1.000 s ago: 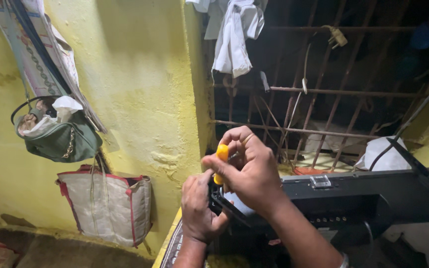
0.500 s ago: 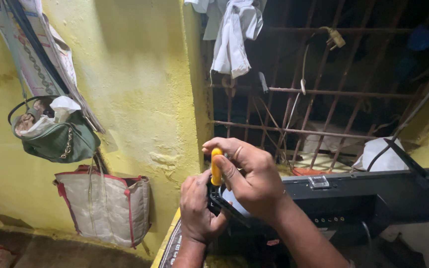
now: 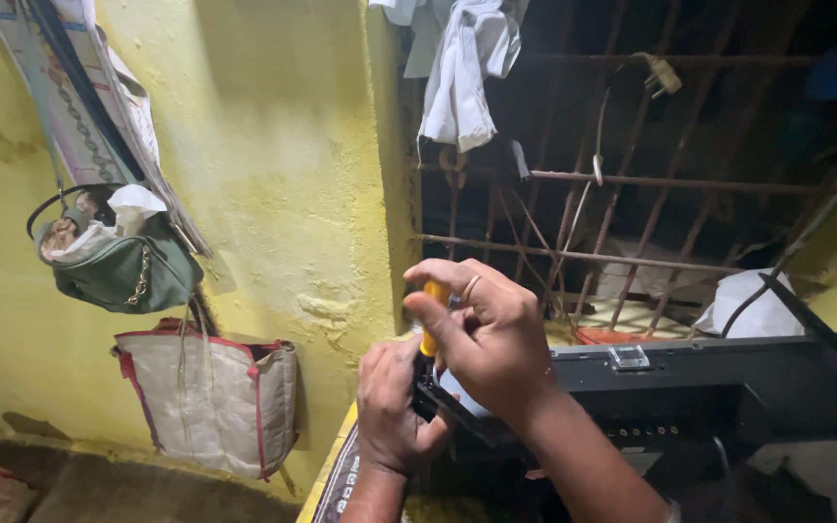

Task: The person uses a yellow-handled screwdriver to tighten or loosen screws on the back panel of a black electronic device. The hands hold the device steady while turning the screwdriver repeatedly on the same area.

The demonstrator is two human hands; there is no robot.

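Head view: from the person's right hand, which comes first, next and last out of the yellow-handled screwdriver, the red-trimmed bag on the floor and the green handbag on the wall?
From the right hand:
1. Yellow-handled screwdriver, gripped in that hand.
2. Red-trimmed bag, low to the left against the yellow wall.
3. Green handbag, hanging higher and farther left.

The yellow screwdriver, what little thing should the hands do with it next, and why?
Probably keep twisting it. The right hand grips the yellow screwdriver upright, its tip hidden at the corner of the black device, which the left hand steadies.
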